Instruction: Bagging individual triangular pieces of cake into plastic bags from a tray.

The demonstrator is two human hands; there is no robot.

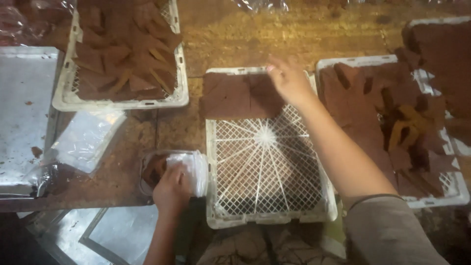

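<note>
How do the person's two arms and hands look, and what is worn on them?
Both hands are bare, without gloves. The right hand has painted, pinkish fingernails, and its forearm is bare up to a grey-brown sleeve with a dark edge near the elbow. The left hand and its forearm show no sleeve, watch or ring that I can see.

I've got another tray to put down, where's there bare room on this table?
Bare wood shows between the far left crate and the right crates, above the middle crate. The middle crate's near half is bare mesh. The metal tray at left is mostly bare. It is crowded around the left hand, with its plastic bag and loose plastic sheets.
</note>
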